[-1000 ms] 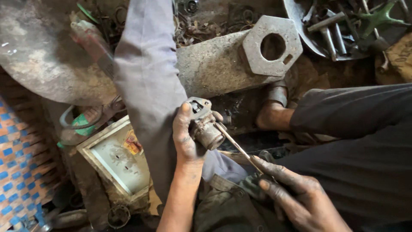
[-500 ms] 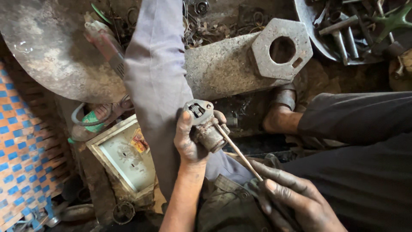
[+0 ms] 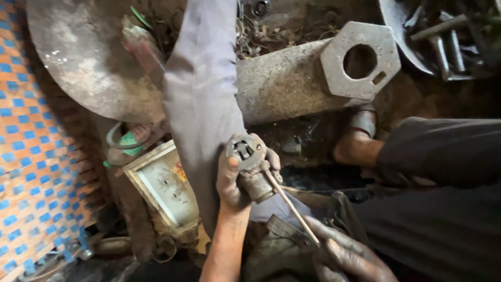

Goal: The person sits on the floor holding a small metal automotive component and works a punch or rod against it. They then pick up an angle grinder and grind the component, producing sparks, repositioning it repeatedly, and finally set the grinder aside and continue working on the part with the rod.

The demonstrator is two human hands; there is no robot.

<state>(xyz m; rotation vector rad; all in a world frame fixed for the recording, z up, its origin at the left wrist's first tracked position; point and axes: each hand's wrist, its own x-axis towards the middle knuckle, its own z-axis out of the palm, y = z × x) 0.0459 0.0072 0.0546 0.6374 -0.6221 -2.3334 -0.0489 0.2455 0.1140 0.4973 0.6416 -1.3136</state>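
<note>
A: Left hand has its fingers clamped on the greasy part, mid-lap.

B: And the right hand pinches the rod, which slants up-left into it.

The small metal part in the left hand has been tilted slightly, its slotted face turned more toward the camera. The thin rod has been drawn a little lower, with the right hand shifted toward the bottom edge.
</note>
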